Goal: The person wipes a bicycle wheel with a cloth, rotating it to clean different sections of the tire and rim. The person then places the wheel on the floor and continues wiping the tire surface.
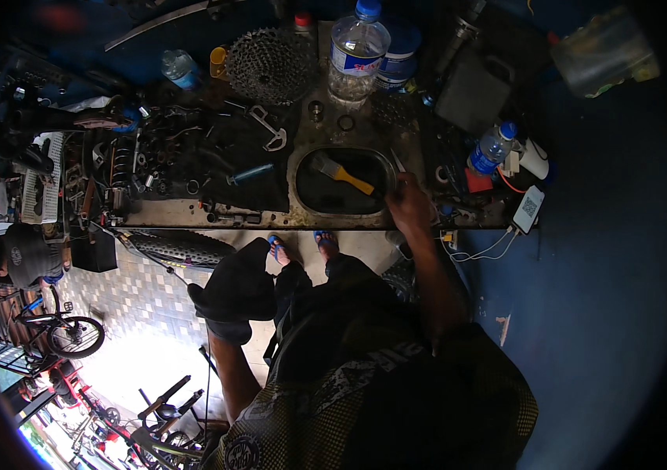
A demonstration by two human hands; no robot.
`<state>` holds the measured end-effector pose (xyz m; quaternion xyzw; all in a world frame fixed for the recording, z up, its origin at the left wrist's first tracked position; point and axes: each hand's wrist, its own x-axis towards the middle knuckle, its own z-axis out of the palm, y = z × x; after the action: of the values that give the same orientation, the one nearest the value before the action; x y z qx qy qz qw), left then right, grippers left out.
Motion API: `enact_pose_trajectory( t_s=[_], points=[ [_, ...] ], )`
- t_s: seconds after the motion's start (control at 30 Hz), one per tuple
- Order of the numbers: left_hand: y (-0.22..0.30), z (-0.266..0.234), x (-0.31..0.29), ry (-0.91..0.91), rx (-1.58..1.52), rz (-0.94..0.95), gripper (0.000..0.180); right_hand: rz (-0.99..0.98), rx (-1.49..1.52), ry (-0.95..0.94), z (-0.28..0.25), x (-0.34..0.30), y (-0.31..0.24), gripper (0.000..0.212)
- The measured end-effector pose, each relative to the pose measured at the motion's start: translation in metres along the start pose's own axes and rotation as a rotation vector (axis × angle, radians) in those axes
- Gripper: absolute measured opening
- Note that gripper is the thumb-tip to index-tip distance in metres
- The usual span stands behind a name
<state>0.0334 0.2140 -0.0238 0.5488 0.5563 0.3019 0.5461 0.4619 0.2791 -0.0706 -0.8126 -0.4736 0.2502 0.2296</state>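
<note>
My left hand is hidden by a dark, bunched black cloth (232, 291) at the end of my left forearm, in front of the bench. Its fingers do not show, but the cloth hangs from it. At the right edge of an oval metal basin (300, 205) is my right hand (410, 205), its fingers curled. A thin pale tool (398, 160) shows just beyond the fingertips; whether the hand grips it or the rim is unclear. Inside the basin, over dark contents, lies a paintbrush (353, 182) with a yellow handle, its bristles pointing to the far left.
The bench holds a bicycle cassette (271, 66), a large plastic bottle (357, 63), a blue syringe (250, 174) and scattered tools. To the right are a smaller bottle (492, 149) and a cabled phone (528, 209). A bicycle tyre (181, 249) lies below the bench edge.
</note>
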Motion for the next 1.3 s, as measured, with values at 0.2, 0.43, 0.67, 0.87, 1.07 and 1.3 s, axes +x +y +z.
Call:
enact_pose_trajectory(
  t_s=[0.2, 0.43, 0.67, 0.87, 1.07, 1.3],
  points=[
    [-0.002, 0.000, 0.004, -0.024, -0.013, -0.004, 0.058, -0.019, -0.001, 0.014, -0.006, -0.011, 0.034, 0.047],
    [-0.005, 0.000, 0.009, -0.048, -0.036, 0.005, 0.056, 0.112, -0.036, 0.017, -0.033, -0.026, 0.032, 0.041],
    [-0.032, 0.002, 0.015, -0.112, -0.236, 0.008, 0.055, 0.124, 0.089, 0.019, -0.035, -0.029, 0.046, 0.043],
    [0.012, 0.011, 0.019, -0.065, 0.233, 0.222, 0.057, 0.039, 0.023, 0.020, -0.021, -0.019, 0.053, 0.040],
    [0.034, 0.008, 0.021, -0.147, 0.037, 0.128, 0.056, -0.062, -0.040, -0.048, -0.017, -0.013, 0.008, 0.041],
    [0.000, 0.003, 0.005, 0.002, 0.229, 0.059, 0.069, -0.082, 0.046, -0.166, 0.003, -0.002, -0.010, 0.039]
  ],
)
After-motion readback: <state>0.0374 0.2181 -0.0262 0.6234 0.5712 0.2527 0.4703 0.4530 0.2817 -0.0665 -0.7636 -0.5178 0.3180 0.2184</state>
